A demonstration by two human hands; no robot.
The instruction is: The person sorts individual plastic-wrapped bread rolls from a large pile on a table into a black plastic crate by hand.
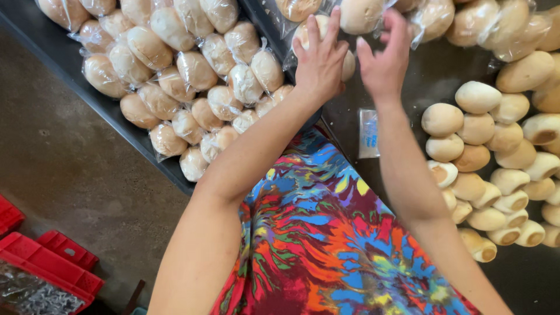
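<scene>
My left hand (319, 58) rests on a clear plastic bag of pale bread rolls (305, 32) at the top middle, fingers spread over it. My right hand (385, 55) reaches up beside it and touches the same bag near another roll (360, 14); whether it grips the plastic I cannot tell. Both forearms stretch up from the bottom over my multicoloured patterned clothing (326, 239).
A heap of bagged rolls (181, 76) fills a dark tray (52, 46) at the upper left. Loose unbagged rolls (496, 157) lie on the dark table (525, 280) at the right. A small stack of clear bags (368, 134) lies between. Red crates (52, 262) stand on the floor at the lower left.
</scene>
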